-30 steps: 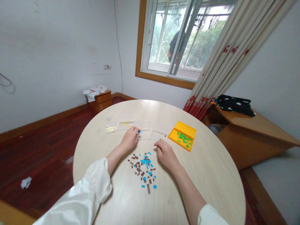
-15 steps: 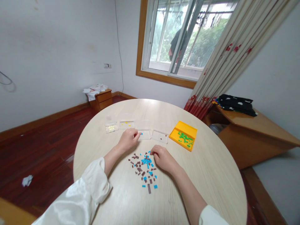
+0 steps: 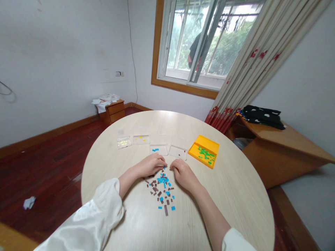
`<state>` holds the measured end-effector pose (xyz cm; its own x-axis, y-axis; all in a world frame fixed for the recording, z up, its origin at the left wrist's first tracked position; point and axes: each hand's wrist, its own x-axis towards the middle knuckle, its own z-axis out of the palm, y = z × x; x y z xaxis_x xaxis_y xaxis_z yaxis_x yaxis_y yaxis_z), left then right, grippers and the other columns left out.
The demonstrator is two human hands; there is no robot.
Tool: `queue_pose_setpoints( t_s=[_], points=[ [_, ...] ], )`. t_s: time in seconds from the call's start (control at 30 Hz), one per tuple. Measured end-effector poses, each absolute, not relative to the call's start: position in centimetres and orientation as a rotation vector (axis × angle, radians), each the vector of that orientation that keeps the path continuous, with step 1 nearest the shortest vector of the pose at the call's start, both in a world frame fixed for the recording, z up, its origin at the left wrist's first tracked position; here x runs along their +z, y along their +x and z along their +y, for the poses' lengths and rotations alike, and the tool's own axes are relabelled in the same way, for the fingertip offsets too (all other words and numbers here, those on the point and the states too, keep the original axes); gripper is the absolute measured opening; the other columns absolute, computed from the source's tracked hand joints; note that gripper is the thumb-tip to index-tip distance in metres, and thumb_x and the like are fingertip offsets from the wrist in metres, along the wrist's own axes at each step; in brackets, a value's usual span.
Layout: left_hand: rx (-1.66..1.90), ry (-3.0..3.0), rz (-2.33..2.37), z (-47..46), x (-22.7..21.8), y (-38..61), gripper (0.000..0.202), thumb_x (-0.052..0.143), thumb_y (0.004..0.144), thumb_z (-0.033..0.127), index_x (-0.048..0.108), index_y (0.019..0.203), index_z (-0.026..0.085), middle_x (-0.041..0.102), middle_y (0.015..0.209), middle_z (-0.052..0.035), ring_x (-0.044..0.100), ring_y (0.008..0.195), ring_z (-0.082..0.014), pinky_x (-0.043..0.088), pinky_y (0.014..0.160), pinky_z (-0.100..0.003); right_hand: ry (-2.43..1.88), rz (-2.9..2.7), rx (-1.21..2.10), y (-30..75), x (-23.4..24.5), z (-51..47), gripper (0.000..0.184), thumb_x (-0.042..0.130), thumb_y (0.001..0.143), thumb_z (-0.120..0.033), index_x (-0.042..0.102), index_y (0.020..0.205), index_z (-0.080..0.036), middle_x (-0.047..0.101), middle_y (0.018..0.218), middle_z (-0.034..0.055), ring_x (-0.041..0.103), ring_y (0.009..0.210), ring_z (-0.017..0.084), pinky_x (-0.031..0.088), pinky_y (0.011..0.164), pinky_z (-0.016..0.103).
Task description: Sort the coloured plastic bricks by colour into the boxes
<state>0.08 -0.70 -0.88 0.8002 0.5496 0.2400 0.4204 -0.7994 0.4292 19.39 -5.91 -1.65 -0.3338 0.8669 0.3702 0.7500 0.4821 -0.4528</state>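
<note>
My left hand (image 3: 151,164) is over the far end of a pile of small toy bricks (image 3: 162,180), brown and blue. Its fingertips are closed at a small blue brick (image 3: 164,167). Just to the right, my right hand (image 3: 181,172) rests on the table with its fingers curled. Whatever its fingertips hold, if anything, is hidden. Behind my hands lies a clear tray (image 3: 163,153) with a few blue bricks (image 3: 155,150) in it. Beside that tray, a second clear tray (image 3: 174,154) holds a few tiny brown bricks.
An open yellow box (image 3: 192,152) with green bricks (image 3: 206,155) stands at the right. Farther left are a clear tray of yellow pieces (image 3: 140,138) and one of pale pieces (image 3: 124,142). The round table (image 3: 141,223) carries everything. A wooden desk (image 3: 293,146) stands at the right.
My left hand has moved from the clear tray back toward me and right, to the pile. Blue bricks now show in that tray. My right hand has shifted slightly.
</note>
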Motion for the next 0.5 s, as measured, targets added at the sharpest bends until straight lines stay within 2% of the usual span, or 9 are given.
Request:
queue_pose_setpoints(
  t_s=[0.17,0.33,0.5],
  points=[
    [0.459,2.643,0.715,-0.6,-1.4,0.4,0.023,0.049,0.086,0.018,0.07,0.095,0.021,0.066,0.101,-0.0066,0.056,0.092,-0.0169,0.04,0.087,-0.031,-1.321,-2.169,0.255,19.5,-1.7,-5.9,0.027,0.04,0.074,0.002,0.058,0.072,-0.017,0.059,0.074,0.0033,0.054,0.077,0.015,0.044,0.073,0.028],
    [0.496,2.668,0.746,-0.2,-1.9,0.4,0.019,0.051,0.086,0.017,0.07,0.083,0.019,0.068,0.089,-0.0061,0.057,0.083,-0.016,0.041,0.08,-0.027,-1.311,-2.171,0.272,19.3,-1.5,-6.0,0.026,0.04,0.074,0.002,0.058,0.072,-0.017,0.06,0.075,0.0039,0.054,0.077,0.016,0.044,0.073,0.028],
    [0.51,2.682,0.849,0.2,-2.3,0.2,0.018,0.052,0.084,0.015,0.07,0.081,0.017,0.066,0.083,-0.0061,0.058,0.08,-0.0154,0.043,0.075,-0.025,-1.241,-2.193,0.338,18.8,-1.1,-6.4,0.03,0.039,0.071,0.004,0.061,0.076,-0.017,0.061,0.078,0.0042,0.055,0.081,0.016,0.045,0.077,0.031]
  ],
)
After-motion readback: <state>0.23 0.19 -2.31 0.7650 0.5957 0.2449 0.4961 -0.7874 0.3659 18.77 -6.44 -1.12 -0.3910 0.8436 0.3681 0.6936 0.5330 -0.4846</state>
